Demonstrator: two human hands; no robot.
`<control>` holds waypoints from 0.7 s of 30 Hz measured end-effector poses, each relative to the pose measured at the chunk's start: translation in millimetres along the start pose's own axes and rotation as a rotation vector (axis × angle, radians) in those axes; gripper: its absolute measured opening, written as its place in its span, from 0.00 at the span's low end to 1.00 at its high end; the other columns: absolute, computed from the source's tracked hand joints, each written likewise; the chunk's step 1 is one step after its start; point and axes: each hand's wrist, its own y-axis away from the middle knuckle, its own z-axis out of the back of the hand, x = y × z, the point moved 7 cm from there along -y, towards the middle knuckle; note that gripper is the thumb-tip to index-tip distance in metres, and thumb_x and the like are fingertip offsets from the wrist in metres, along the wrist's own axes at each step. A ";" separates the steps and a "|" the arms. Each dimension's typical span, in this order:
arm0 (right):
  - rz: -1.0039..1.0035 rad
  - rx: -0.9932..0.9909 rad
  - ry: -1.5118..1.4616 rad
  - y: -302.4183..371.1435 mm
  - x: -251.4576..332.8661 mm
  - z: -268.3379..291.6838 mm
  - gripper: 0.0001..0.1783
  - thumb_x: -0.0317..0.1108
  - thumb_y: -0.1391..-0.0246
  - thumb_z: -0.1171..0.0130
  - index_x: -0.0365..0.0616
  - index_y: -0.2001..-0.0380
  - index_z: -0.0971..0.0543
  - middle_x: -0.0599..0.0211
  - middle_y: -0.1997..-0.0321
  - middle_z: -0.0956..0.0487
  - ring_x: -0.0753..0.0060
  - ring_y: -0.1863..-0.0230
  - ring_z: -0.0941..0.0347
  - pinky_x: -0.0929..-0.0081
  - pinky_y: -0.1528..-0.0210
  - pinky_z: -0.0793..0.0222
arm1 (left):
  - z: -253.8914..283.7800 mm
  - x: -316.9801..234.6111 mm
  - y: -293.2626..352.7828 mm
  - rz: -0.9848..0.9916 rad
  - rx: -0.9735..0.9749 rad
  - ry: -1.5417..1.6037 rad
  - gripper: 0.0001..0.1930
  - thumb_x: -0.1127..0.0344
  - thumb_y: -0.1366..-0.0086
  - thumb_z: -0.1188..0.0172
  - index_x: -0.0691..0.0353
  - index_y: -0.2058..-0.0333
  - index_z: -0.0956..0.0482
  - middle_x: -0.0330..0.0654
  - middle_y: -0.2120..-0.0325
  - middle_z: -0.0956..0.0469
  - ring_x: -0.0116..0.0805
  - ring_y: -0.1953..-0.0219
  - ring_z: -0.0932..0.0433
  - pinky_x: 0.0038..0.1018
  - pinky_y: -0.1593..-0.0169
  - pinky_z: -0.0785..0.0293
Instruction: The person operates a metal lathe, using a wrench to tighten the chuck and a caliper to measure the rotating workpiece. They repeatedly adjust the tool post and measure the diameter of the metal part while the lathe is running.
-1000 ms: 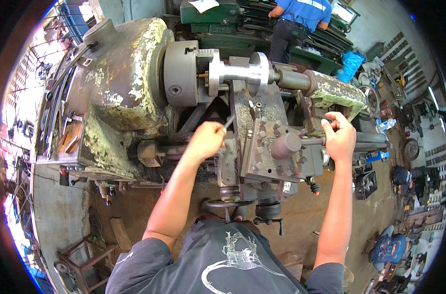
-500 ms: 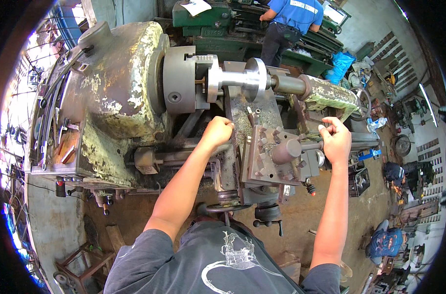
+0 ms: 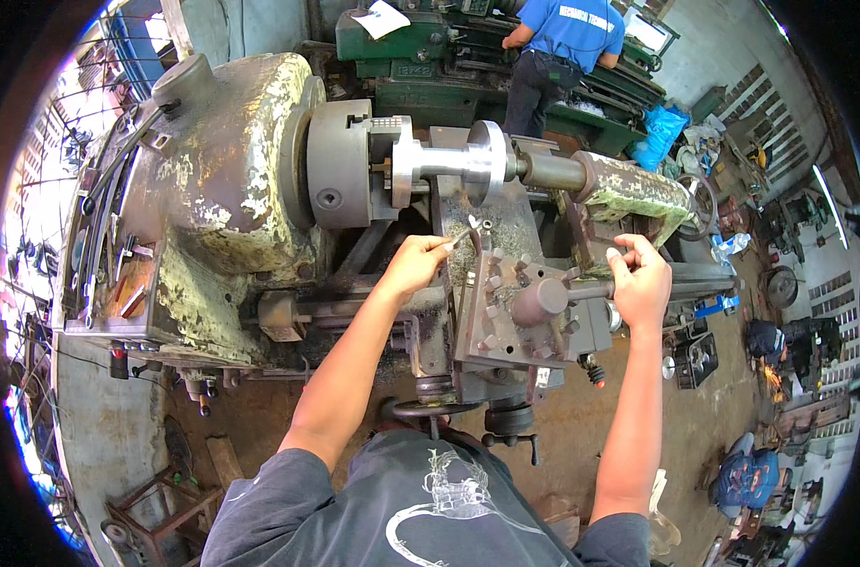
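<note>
My left hand (image 3: 419,265) is closed in a pinch beside the cutting tool (image 3: 473,232) on the square tool post (image 3: 515,312). A small pale bit shows at its fingertips, too small to name. My right hand (image 3: 642,283), fingers curled, is at the outer end of the tool post lever (image 3: 591,291); its palm hides the lever's tip. Beyond both hands, a shiny metal shaft with two discs (image 3: 449,162) is held between the chuck (image 3: 340,163) and the tailstock (image 3: 628,184). Metal chips lie around the tool.
The worn headstock (image 3: 232,151) stands at the left, hand tools on its ledge. Handwheels (image 3: 435,408) are below the carriage, close to my body. A co-worker in a blue shirt (image 3: 572,33) is at a green lathe (image 3: 402,57) behind. Another person (image 3: 747,472) is low at the right.
My left hand has shifted slightly right, its fingertips now nearer the cutting tool. My right hand has moved slightly left and down along with the lever end. The whole view has shifted slightly.
</note>
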 end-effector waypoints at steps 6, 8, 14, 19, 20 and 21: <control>0.061 -0.028 -0.005 1.3 5.7 2.4 0.10 0.30 0.48 0.32 0.42 0.62 0.17 0.67 0.83 0.24 0.78 0.83 0.33 0.74 0.76 0.37 | 0.7 6.4 6.0 0.066 -0.040 -0.157 0.13 0.62 0.27 0.44 0.59 0.53 0.14 0.26 0.83 0.31 0.17 0.84 0.41 0.20 0.79 0.45; 0.081 -0.036 0.001 1.2 7.2 2.7 0.10 0.30 0.48 0.32 0.42 0.62 0.17 0.67 0.83 0.24 0.77 0.83 0.32 0.74 0.76 0.37 | -2.9 1.6 9.0 0.031 0.019 0.170 0.12 0.63 0.27 0.44 0.61 0.56 0.15 0.26 0.83 0.32 0.17 0.84 0.40 0.21 0.80 0.43; 0.070 -0.034 -0.025 1.8 5.4 2.9 0.09 0.31 0.47 0.32 0.42 0.62 0.17 0.67 0.83 0.24 0.77 0.84 0.32 0.73 0.76 0.37 | -1.8 -4.9 19.1 -0.047 0.081 0.035 0.12 0.63 0.27 0.43 0.62 0.55 0.14 0.27 0.82 0.31 0.17 0.83 0.39 0.21 0.80 0.43; 0.085 -0.047 -0.029 3.1 6.0 3.9 0.10 0.31 0.47 0.32 0.43 0.61 0.16 0.67 0.83 0.24 0.76 0.84 0.32 0.73 0.76 0.37 | 7.3 2.2 22.0 -0.040 -0.070 -0.220 0.12 0.63 0.27 0.43 0.62 0.56 0.14 0.28 0.82 0.31 0.18 0.83 0.40 0.21 0.80 0.43; 0.091 -0.049 -0.019 3.1 6.6 3.9 0.10 0.31 0.47 0.32 0.43 0.61 0.16 0.67 0.83 0.24 0.76 0.83 0.32 0.73 0.76 0.37 | 2.9 8.8 22.7 0.021 -0.007 -0.078 0.12 0.63 0.28 0.42 0.63 0.57 0.14 0.29 0.83 0.30 0.19 0.83 0.38 0.23 0.78 0.41; 0.092 -0.050 -0.020 3.4 6.8 4.0 0.10 0.31 0.47 0.32 0.43 0.61 0.16 0.67 0.83 0.24 0.76 0.83 0.32 0.73 0.76 0.37 | -2.8 13.9 25.3 0.065 0.074 0.076 0.12 0.64 0.28 0.42 0.65 0.58 0.14 0.30 0.83 0.29 0.20 0.82 0.36 0.25 0.75 0.39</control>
